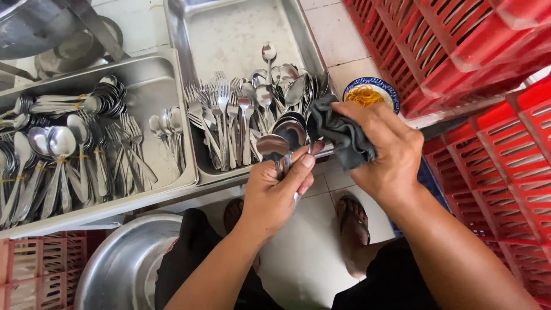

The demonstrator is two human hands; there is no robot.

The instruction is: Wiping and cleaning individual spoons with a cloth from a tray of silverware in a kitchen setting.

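At the left of the frame I see a steel tray (163,86) holding bundled spoons and forks (63,155). Centre frame, my left hand (275,192) is clamped around a bunch of spoons (285,138), bowls up, over the near edge of a second tray (198,34) full of loose cutlery (241,115). Right of it, my right hand (390,152) is closed on a dark cloth (341,135) pressed against the spoon bowls. I judge it best to keep the handles fanned slightly and wipe each bowl fully. Red crates (488,115) fill the right.
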